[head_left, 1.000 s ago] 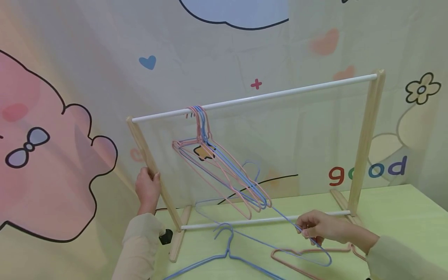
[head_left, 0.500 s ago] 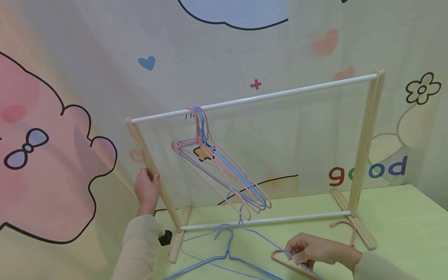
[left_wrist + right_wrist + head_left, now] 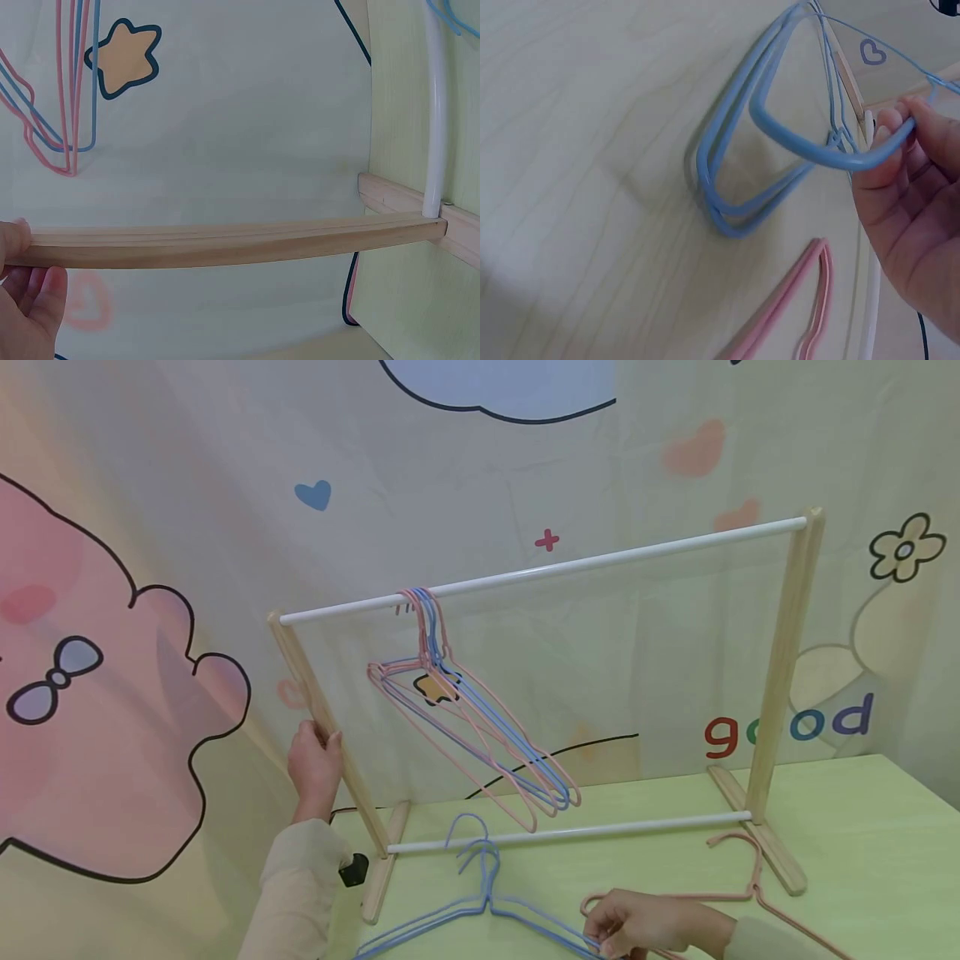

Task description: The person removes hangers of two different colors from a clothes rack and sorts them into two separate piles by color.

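My left hand (image 3: 313,767) grips the left wooden post (image 3: 225,244) of a small clothes rack, thumb on one side and fingers on the other. Low at the front, my right hand (image 3: 637,922) pinches one end of a blue hanger (image 3: 817,155) between thumb and fingers. That hanger is raised over more blue hangers (image 3: 706,154) lying on the table, and its hook stands just behind theirs in the head view. Its lower part runs out of the head view. Beside my right hand lies a pink hanger (image 3: 758,887), partly covered by the hand.
Several pink and blue hangers (image 3: 572,787) hang bunched on the left of the white top rail (image 3: 615,557). A white lower bar (image 3: 637,828) joins the rack's feet (image 3: 780,864). A small black object (image 3: 354,870) sits by the left foot. Behind hangs a printed cloth (image 3: 675,635).
My right hand has brought the blue hanger from behind the lower bar forward, down and left, over the other blue hangers. The left hand keeps its grip on the post.
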`<state>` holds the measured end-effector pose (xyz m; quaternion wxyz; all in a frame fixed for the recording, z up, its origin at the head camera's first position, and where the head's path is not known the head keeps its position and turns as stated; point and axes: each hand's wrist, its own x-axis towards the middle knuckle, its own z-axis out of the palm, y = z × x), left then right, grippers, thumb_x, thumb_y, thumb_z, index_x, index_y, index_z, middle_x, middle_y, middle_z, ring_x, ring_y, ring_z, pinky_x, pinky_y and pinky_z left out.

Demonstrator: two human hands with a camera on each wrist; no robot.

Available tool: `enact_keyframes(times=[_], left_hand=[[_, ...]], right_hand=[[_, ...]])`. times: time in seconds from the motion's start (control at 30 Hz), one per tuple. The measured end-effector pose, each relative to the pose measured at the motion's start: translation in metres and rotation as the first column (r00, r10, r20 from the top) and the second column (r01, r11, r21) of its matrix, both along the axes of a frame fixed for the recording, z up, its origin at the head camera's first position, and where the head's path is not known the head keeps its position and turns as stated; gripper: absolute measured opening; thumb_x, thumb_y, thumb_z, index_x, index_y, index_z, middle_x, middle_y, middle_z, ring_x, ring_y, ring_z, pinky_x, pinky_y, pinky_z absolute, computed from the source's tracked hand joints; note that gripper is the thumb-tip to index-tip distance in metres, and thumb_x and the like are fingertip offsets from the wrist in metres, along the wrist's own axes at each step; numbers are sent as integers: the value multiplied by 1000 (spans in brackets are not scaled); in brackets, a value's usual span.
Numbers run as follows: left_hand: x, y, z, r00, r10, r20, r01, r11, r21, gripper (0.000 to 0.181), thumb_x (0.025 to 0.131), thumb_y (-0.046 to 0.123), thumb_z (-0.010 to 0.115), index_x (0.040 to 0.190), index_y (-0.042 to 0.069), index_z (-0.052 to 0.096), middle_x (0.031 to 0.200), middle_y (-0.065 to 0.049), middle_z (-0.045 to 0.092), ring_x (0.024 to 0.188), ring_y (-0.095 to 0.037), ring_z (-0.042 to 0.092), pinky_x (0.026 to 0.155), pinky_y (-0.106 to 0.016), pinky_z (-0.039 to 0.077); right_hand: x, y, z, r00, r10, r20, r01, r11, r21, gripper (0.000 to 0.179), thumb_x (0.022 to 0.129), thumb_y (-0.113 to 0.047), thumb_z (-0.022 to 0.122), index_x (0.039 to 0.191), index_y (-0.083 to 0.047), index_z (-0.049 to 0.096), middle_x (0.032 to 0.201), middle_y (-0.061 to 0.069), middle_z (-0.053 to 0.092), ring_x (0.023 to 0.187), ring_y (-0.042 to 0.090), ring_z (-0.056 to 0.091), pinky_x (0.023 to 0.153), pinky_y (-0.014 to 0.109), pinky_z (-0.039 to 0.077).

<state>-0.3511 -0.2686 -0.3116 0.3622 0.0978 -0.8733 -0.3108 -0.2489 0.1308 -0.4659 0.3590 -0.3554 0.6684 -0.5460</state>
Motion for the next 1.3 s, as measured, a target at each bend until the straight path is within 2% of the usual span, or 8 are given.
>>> enact_keyframes(times=[0.2, 0.4, 0.67, 0.87, 1.0, 1.1, 1.27, 1.3], left_hand=[[1, 0, 0, 1000, -1, 2, 1, 1000, 0, 18, 86, 12, 55, 90, -3, 45, 82, -21, 49, 79, -35, 48, 71, -46, 36], [1, 0, 1, 1000, 3, 4, -3, 1000, 1, 19, 86, 13, 55, 91, -3, 46, 83, -21, 50, 80, -35, 49, 71, -46, 36], [2, 0, 0, 1000, 4, 4, -4, 1000, 0, 19, 86, 13, 56, 90, -3, 46, 82, -21, 50, 79, -35, 49, 70, -45, 37], [2, 1, 1, 1000, 3, 17, -3, 1000, 1, 19, 86, 14, 55, 90, -2, 45, 83, -20, 50, 79, -34, 48, 71, -45, 36], [2, 1, 1, 1000, 3, 17, -3, 1000, 1, 19, 86, 14, 55, 92, -2, 45, 84, -21, 50, 80, -34, 48, 71, -45, 36], [2, 1, 1, 1000, 2, 14, -2, 1000, 2, 20, 86, 13, 55, 92, -3, 45, 84, -21, 51, 80, -35, 49, 71, -45, 37], [2, 0, 0, 1000, 2, -1, -2, 1000, 0, 20, 86, 13, 56, 92, -3, 46, 84, -21, 51, 80, -35, 49, 71, -46, 37], [1, 0, 0, 1000, 4, -3, -4, 1000, -3, 20, 85, 13, 56, 92, -3, 46, 84, -21, 51, 80, -35, 49, 71, -46, 36]], right_hand=[[1, -11, -3, 999, -50, -5, 50, 998, 33, 23, 81, 0, 53, 91, 19, 47, 77, -3, 45, 54, 0, 39, 45, 13, 31], [-6, -18, -6, 992, -75, -97, 83, 994, 75, 13, 76, 4, 52, 83, 14, 54, 61, -6, 47, 49, 0, 41, 41, 14, 35], [-10, -27, -23, 960, -207, -190, 233, 964, 130, 5, 71, 9, 58, 74, 8, 61, 53, -5, 48, 41, 1, 42, 37, 14, 35], [-8, -33, -27, 910, -202, -363, 274, 949, 157, 5, 65, 7, 62, 65, 2, 62, 53, -10, 49, 42, -2, 38, 39, 13, 32], [-5, -35, -29, 839, -125, -530, 240, 959, 153, 8, 61, 8, 59, 60, 0, 61, 52, -14, 44, 45, -8, 35, 42, 10, 32], [-3, -35, -30, 801, -75, -594, 206, 966, 156, 9, 61, 7, 55, 59, -1, 60, 53, -15, 43, 46, -10, 33, 44, 9, 33], [-1, -38, -28, 791, -56, -609, 215, 958, 192, 11, 66, 4, 56, 62, -4, 62, 55, -13, 48, 49, -10, 35, 47, 10, 35], [-1, -39, -27, 811, -70, -581, 225, 954, 199, 10, 68, 3, 58, 63, -4, 62, 56, -13, 49, 49, -9, 36, 46, 11, 36]])
